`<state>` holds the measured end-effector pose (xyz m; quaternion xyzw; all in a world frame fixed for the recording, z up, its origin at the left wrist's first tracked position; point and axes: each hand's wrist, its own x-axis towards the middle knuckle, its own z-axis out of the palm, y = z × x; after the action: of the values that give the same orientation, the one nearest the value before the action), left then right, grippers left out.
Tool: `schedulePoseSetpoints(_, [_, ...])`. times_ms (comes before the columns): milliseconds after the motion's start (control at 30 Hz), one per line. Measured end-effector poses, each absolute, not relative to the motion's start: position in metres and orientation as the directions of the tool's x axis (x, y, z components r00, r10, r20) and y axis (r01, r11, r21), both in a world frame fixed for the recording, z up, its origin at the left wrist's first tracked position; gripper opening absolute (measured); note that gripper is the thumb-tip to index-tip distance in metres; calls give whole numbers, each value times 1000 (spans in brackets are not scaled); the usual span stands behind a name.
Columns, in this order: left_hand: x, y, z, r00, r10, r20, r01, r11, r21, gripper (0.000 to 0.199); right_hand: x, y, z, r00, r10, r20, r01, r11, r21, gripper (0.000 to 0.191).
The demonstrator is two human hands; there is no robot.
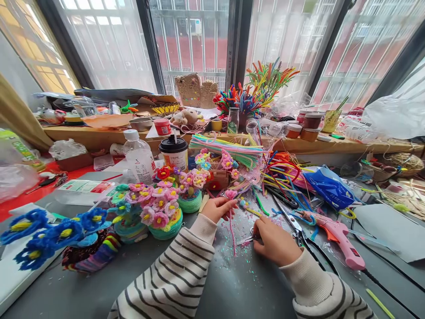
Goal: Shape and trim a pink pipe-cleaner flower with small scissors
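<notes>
Between the fingertips of my left hand (216,210) is a pink pipe cleaner (231,232), its fuzzy length hanging down toward the grey table. A small pink flower (229,194) shows just above those fingers; whether it joins the strand I cannot tell. My right hand (277,241) is closed round small scissors (245,241), with the blades pointing left, close to the strand's lower part. Its fingers cover most of the handles. Left of my hands stand pots of pipe-cleaner flowers, among them pink blooms (156,201) and blue ones (63,235).
A pink glue gun (341,239) and large scissors (288,217) lie to the right, with cords trailing beside them. Behind are a plastic bottle (137,155), a lidded cup (174,155), bundled pipe cleaners (229,150) and a blue packet (328,186). Glitter covers the tabletop between my hands.
</notes>
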<state>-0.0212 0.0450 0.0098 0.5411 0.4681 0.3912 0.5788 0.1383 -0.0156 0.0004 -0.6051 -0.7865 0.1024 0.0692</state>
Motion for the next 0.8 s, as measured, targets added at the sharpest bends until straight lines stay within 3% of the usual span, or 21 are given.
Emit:
schedulePoseSetpoints(133, [-20,45,8,254,960,-122,35,117,993,28,134,-19,1,-216,976,-32,966,209,-154,14])
schedulePoseSetpoints(333, [-19,43,8,243,961,-132,30,129,991,27,139,-19,-5,-164,986,-33,969,155,-190,10])
schedulePoseSetpoints(533, [-19,41,7,219,964,-149,-16,156,988,25,154,-16,-7,-201,976,-89,917,156,-366,13])
schedulePoseSetpoints(633, [-17,40,7,218,966,-143,-26,152,988,24,165,-16,-6,-322,942,-95,849,243,-469,10])
schedulePoseSetpoints(800, [-13,36,8,219,968,-122,-66,139,988,23,163,-16,-3,-316,949,2,812,271,-517,9])
